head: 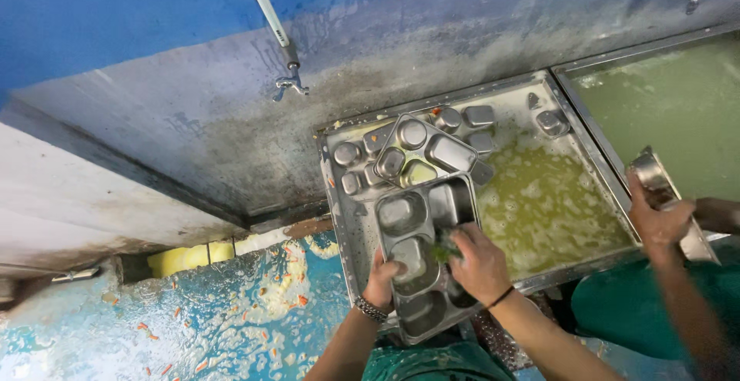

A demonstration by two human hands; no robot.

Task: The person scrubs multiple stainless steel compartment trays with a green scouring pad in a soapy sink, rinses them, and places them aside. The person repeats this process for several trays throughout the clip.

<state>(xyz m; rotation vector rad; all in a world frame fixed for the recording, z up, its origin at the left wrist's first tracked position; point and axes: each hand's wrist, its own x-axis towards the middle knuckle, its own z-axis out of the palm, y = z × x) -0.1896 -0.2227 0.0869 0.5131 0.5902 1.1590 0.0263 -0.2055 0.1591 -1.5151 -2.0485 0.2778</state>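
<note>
The compartment tray [422,261] is lying across the near rim of the steel sink [337,188], its far end reaching over the soapy water and its near end jutting toward the person. The left hand [381,282] is clamping the tray's near-left edge, fingers curled over the rim, steadying it. The right hand [479,261] is pressing a green scrubber [443,251] into one of the middle compartments, fingers closed around it. This looks like the scrubbing step, with the far compartments seemingly still to be worked; the next move probably calls for sliding the scrubber into a neighbouring compartment while the left hand is keeping the tray from tipping off the rim.

Behind it, a second tray [424,153] is leaning on a heap of small steel bowls [362,161] in yellowish foamy water [547,203]. A tap [290,84] is hanging from the wall above. To the right, a co-worker's hand [657,219] is holding another steel tray [663,196] beside a second basin of greenish water [678,111].
</note>
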